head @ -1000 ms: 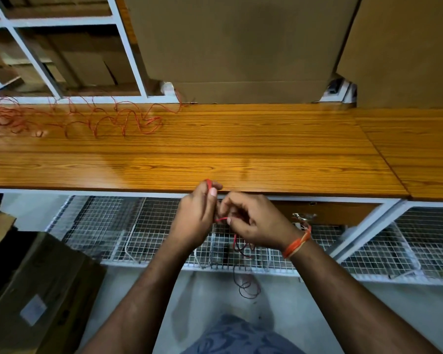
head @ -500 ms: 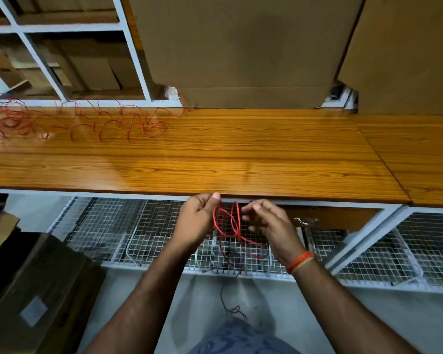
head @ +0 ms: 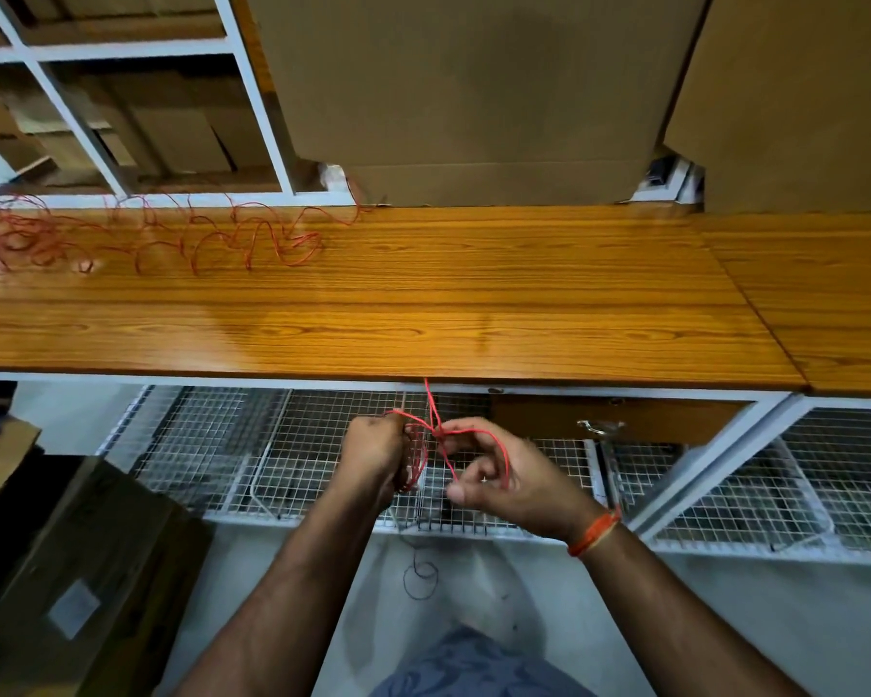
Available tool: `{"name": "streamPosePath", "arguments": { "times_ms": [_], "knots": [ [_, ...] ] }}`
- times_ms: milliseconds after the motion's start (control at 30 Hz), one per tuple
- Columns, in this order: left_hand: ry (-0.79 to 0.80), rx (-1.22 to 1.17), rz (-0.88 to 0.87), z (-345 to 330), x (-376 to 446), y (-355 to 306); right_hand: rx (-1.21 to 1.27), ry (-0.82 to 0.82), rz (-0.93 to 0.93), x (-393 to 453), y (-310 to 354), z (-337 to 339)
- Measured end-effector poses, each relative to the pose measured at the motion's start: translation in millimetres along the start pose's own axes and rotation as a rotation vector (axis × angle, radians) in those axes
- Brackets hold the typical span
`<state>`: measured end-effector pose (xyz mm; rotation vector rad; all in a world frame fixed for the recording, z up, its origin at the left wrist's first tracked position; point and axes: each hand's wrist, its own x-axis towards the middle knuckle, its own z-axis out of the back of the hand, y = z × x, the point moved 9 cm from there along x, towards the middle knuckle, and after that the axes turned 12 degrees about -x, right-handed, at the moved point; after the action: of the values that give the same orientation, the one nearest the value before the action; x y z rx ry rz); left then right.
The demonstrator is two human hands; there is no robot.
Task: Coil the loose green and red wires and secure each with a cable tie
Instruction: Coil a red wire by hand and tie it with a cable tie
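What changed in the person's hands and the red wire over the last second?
The hands have drawn apart slightly. The red wire, earlier bunched between touching fingertips, is now spread into loops: the left hand grips a bundle of turns, while the right hand has a loop over its fingers and one end pokes up. The loose red wire on the tabletop and the boxes stayed as they were.

Worktop (head: 423,304): glossy wood-grain surface, smooth, reflecting light; red wire (head: 426,435): thin, smooth plastic-looking sheath; baskets (head: 212,455) below: white-coated metal wire mesh; boxes (head: 473,93) behind: matt brown cardboard; wristband (head: 594,533): orange thread
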<state>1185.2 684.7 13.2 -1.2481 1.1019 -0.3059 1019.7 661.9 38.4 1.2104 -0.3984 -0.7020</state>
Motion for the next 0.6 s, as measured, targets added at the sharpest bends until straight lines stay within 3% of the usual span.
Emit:
{"name": "streamPosePath", "arguments": {
  "times_ms": [67,167,267,367,433,500,600],
  "knots": [
    [0.007,0.017,0.003,0,-1,3,0.12,-0.198,-0.082,2,-4,14],
    [0.02,0.017,0.016,1,-6,4,0.629,-0.398,-0.292,1,-31,26],
    [0.035,0.055,0.026,2,-8,5,1.11,-0.458,-0.33,3,-45,26],
    [0.056,0.102,0.029,1,-7,7,1.262,-0.464,-0.228,8,-38,28],
    [0.071,0.116,0.023,1,-6,8,1.214,-0.454,-0.173,10,-37,32],
    [0.092,0.141,0.001,0,-3,7,0.925,-0.459,-0.223,8,-46,37],
    [0.118,0.171,-0.025,1,3,6,-0.063,-0.474,-0.359,-1,-49,54]
  ]
}}
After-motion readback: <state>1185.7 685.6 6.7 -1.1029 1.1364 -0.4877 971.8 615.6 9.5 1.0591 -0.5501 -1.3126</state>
